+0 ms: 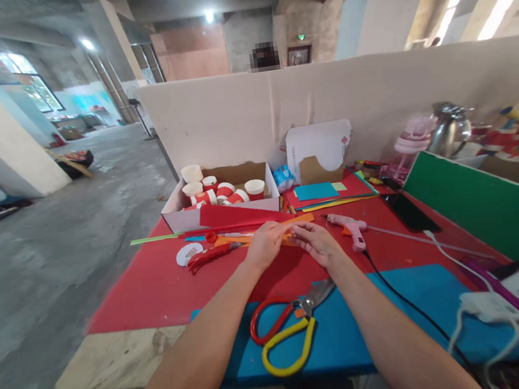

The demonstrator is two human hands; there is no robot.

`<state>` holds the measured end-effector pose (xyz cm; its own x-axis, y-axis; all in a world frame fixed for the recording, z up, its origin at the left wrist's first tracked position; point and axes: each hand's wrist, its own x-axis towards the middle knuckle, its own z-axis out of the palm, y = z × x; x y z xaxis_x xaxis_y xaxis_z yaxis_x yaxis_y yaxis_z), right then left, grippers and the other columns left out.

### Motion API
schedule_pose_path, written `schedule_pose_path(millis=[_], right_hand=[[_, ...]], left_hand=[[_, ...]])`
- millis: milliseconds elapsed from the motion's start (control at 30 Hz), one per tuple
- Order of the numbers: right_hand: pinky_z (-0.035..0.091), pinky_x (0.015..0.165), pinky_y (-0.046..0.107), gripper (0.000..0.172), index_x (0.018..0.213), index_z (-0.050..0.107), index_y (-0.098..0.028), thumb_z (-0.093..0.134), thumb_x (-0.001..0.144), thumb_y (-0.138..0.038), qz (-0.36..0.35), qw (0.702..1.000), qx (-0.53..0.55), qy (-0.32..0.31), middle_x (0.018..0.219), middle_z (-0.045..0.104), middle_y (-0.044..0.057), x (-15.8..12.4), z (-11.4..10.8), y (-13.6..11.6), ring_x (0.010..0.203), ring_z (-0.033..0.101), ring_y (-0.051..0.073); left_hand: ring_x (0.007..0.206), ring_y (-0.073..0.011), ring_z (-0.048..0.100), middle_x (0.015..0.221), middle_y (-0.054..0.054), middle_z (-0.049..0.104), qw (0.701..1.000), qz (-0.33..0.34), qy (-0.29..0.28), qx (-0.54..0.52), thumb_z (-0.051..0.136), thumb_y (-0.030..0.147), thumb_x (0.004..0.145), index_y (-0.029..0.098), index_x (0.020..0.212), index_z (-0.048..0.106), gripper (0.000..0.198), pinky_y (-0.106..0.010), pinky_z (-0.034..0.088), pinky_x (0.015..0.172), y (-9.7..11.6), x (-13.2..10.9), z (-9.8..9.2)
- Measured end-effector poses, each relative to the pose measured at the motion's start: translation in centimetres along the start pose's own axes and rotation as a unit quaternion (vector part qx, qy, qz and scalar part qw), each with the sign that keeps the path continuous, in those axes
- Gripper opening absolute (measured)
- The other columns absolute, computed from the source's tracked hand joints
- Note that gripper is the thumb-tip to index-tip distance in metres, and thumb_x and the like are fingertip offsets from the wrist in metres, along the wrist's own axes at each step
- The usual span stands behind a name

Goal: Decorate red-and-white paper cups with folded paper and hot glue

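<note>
Over the middle of the red-covered table, my left hand (265, 245) is closed on a strip of orange paper (302, 219). My right hand (317, 242) meets it from the other side, fingers bent and pinching the same paper near my left fingertips. Just right of my right hand lies a pink glue gun (350, 228). Red-handled pliers (207, 255) and a round white disc (189, 254) rest to the left of my hands. Closer to me, large scissors (293, 326) with one red and one yellow handle lie on a blue sheet (244, 357), blades partly behind my right forearm.
A white box (176, 221) of red and white paper cups (255, 188) stands at the back left. Coloured paper sheets (316, 191) lie behind my hands. A phone (411, 212), a green panel (478, 209), a metal jug (448, 129) and a white power strip (487, 305) with cables occupy the right.
</note>
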<state>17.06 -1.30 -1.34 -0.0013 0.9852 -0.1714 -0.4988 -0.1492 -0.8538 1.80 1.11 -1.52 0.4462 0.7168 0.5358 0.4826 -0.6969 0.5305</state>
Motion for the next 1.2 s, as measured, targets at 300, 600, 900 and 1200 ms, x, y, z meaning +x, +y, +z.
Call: schedule_pose_path(millis=[300, 600, 900, 1200], right_hand=[[0.054, 0.069, 0.023, 0.023, 0.065, 0.068, -0.018, 0.084, 0.048, -0.021, -0.03, 0.998, 0.003, 0.063, 0.061, 0.067, -0.002, -0.15, 0.83, -0.08, 0.06, 0.063, 0.01], [0.048, 0.065, 0.024, 0.031, 0.068, 0.067, -0.018, 0.083, 0.045, -0.031, -0.083, 0.991, -0.103, 0.033, 0.064, 0.067, -0.002, 0.02, 0.67, 0.4, 0.059, 0.058, 0.009], [0.047, 0.064, 0.027, 0.025, 0.064, 0.066, -0.018, 0.079, 0.047, -0.032, -0.121, 0.97, -0.207, 0.028, 0.063, 0.067, -0.001, 0.51, 0.36, 0.67, 0.061, 0.059, 0.013], [0.05, 0.064, 0.025, 0.035, 0.065, 0.066, -0.018, 0.086, 0.039, -0.033, -0.039, 0.996, -0.062, 0.052, 0.062, 0.066, -0.004, 0.19, 0.53, 0.51, 0.057, 0.058, 0.009]], left_hand=[[0.058, -0.0124, 0.054, 0.059, 0.0, 0.058, 0.919, -0.238, 0.0, -0.316, 0.047, 0.041, 0.084, 0.015, 0.068, 0.057, 0.032, -0.023, 0.044, 0.059, -0.03, 0.53, 0.35], [0.054, -0.0091, 0.045, 0.056, 0.004, 0.051, 0.954, -0.173, 0.005, -0.244, 0.055, 0.031, 0.077, 0.016, 0.063, 0.051, 0.02, -0.021, 0.035, 0.055, 0.25, 0.57, 0.02], [0.055, -0.0095, 0.048, 0.057, 0.003, 0.054, 0.949, -0.169, 0.029, -0.264, 0.055, 0.029, 0.078, 0.016, 0.066, 0.054, 0.018, -0.021, 0.038, 0.057, 0.04, 0.58, 0.16], [0.061, -0.0094, 0.052, 0.066, 0.002, 0.059, 0.897, -0.216, -0.013, -0.385, 0.071, 0.032, 0.066, 0.014, 0.075, 0.057, 0.024, -0.023, 0.043, 0.062, 0.43, 0.45, 0.21]])
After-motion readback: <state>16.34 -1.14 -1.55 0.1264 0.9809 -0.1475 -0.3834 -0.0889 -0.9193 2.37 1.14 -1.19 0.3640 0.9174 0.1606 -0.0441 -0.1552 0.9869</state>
